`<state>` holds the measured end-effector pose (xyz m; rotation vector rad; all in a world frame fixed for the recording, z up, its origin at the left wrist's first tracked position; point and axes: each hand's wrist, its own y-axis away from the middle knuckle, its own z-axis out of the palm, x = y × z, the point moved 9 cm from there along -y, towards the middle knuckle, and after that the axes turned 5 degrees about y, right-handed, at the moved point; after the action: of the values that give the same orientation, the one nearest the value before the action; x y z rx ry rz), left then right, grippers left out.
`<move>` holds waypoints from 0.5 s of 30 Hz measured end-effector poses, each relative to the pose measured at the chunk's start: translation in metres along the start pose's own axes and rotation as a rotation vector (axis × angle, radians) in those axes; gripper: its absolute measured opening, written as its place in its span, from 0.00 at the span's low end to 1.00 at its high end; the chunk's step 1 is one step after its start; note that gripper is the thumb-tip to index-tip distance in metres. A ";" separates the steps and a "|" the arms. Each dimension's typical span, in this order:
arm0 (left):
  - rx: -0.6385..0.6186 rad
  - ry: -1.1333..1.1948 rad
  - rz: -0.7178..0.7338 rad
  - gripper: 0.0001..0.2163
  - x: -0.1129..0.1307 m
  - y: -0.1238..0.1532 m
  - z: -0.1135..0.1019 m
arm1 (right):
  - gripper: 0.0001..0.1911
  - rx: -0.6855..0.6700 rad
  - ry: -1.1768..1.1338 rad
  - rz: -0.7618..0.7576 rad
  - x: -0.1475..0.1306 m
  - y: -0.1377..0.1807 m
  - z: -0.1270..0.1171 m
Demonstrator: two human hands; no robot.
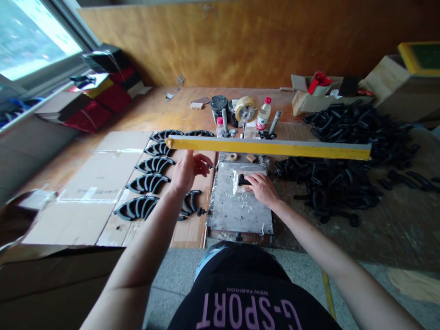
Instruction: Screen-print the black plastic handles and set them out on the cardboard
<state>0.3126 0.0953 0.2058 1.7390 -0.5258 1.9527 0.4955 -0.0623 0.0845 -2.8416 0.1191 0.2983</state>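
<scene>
My right hand [261, 188] rests on the metal plate [237, 211] and its fingers press a small black curved plastic part [243, 179] against a taped patch there. My left hand [187, 169] hovers over the cardboard sheet [103, 183] with fingers spread, holding nothing, just below the left end of a raised yellow-edged screen frame [268, 147]. Rows of the same black curved parts [147, 183] lie fanned out on the cardboard to the left of that hand, and a few more [190, 204] lie under its wrist.
A big heap of black parts [343, 151] covers the table to the right. Behind the frame stand an ink can [219, 105], a tape roll [245, 109] and a plastic bottle [264, 114]. Cardboard boxes [395, 82] sit at the back right, red and black stacks [103, 91] by the window.
</scene>
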 end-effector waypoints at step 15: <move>0.152 0.038 0.143 0.24 0.009 0.017 0.014 | 0.26 -0.183 0.034 0.018 -0.009 -0.019 0.030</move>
<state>0.3132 0.0744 0.2173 1.7950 -0.5129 2.1720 0.4835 -0.0352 0.0633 -3.0289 0.1298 0.2781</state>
